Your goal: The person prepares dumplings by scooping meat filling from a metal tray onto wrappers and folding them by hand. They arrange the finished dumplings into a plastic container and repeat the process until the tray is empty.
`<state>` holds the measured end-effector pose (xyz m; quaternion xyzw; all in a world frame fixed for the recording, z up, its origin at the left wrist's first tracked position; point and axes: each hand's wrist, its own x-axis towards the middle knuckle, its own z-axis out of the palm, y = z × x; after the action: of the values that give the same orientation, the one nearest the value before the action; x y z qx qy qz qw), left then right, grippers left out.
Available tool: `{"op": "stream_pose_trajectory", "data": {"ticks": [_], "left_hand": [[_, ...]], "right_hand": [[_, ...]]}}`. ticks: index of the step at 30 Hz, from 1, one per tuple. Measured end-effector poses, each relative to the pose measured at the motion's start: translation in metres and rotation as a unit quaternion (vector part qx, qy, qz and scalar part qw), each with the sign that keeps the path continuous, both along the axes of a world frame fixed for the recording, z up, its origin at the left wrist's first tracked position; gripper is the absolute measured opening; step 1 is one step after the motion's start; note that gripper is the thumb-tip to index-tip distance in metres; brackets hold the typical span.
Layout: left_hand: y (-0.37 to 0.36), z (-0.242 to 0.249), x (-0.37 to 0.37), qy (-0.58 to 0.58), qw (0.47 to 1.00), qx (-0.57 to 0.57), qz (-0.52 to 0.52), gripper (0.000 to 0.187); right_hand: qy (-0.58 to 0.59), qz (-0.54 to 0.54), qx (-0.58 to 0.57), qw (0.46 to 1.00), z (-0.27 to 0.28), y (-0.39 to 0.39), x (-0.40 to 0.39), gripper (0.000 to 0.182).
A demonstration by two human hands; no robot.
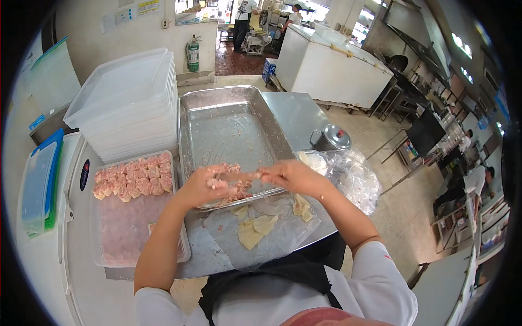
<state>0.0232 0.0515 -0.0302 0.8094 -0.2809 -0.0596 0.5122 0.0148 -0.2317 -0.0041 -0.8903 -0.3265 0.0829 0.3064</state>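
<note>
My left hand [205, 186] is closed over the near end of a deep metal tray [187, 136], with pinkish bits at its fingers; what it holds is blurred. My right hand [293, 177] grips a flat spatula [243, 176], its blade pointing left to my left hand. Below them, minced meat [242, 187] lies in the tray's near end. Pale yellow dumpling wrappers [255, 230] rest on a plastic sheet [283, 239] just in front of the tray. To the left, a clear plastic container [117, 239] carries rows of open-topped meat dumplings [133, 176] across its far half.
Stacked translucent containers [122, 108] rise behind the dumplings. A lidded metal pot [333, 138] and a plastic bag [356, 179] with pale contents stand at the table's right. Coloured boards [49, 185] lie far left. Beyond are a white chest [326, 70] and several people.
</note>
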Motion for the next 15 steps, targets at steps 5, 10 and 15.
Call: {"op": "stream_pose_trajectory", "data": {"ticks": [5,10,15], "left_hand": [[0.001,-0.012,0.014,0.182,0.979,-0.055,0.08,0.026],[0.008,-0.015,0.01,0.151,0.986,0.016,0.071,0.022],[-0.007,0.013,-0.002,0.053,0.994,-0.087,0.037,0.026]], "right_hand": [[-0.305,-0.031,-0.042,0.951,0.007,0.028,-0.023,0.024],[-0.241,-0.109,-0.309,0.914,-0.043,-0.017,0.025,0.027],[-0.051,-0.142,-0.039,0.988,0.019,-0.024,0.001,0.03]]}}
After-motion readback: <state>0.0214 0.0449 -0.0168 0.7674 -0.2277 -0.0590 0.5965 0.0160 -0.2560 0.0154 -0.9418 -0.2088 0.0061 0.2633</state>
